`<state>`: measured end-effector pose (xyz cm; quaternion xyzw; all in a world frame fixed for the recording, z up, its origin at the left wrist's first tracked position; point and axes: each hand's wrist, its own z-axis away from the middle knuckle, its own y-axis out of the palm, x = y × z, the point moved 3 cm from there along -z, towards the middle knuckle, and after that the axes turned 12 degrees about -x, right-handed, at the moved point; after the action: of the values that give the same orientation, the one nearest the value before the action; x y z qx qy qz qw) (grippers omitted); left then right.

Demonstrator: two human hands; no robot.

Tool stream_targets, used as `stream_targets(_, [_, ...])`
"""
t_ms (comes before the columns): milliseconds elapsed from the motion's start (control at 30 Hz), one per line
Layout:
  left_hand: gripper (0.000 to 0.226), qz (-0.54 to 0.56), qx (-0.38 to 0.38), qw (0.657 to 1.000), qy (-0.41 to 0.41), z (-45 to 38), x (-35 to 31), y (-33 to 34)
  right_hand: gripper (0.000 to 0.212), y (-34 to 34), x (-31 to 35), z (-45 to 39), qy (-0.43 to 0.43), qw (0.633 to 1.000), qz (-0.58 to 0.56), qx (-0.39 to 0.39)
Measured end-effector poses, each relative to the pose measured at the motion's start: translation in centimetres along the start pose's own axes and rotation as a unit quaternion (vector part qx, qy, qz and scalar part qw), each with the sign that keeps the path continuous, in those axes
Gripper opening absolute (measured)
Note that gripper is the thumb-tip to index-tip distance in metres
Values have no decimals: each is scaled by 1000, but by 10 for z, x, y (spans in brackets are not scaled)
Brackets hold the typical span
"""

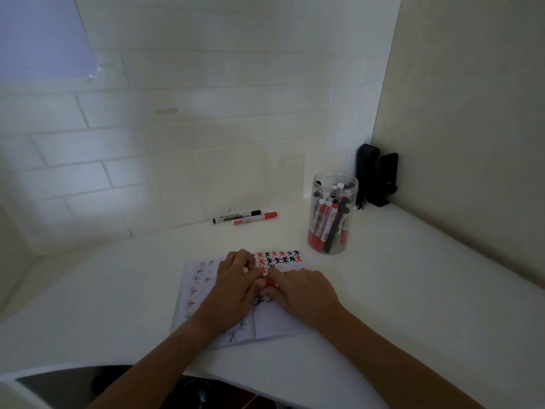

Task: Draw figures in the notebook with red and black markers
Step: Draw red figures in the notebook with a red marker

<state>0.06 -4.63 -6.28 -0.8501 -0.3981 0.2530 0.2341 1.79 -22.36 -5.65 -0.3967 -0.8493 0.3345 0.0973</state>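
Note:
An open notebook (203,293) lies on the white table, its pages filled with red and black star figures and a few black characters. Over its middle, my left hand (233,284) and my right hand (300,290) meet and both grip a red marker (269,282), of which only a small red part shows between the fingers. Whether its cap is on is hidden by the fingers.
A black marker (237,216) and a red marker (255,218) lie side by side near the tiled wall. A clear plastic jar (331,214) with several red and black markers stands at the right. Two black speakers (377,175) sit in the corner.

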Motion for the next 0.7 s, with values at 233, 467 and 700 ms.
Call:
stream_targets(233, [42, -71, -11, 987, -147, 2, 17, 6, 25, -11, -19, -5, 192, 967, -163, 49])
stream_targets(467, [36, -41, 7, 986, -161, 3, 22, 7, 19, -23, -36, -15, 366, 813, -451, 24])
stream_targets(700, [25, -27, 14, 986, -163, -1, 21, 8, 15, -30, -48, -21, 469, 629, -617, 63])
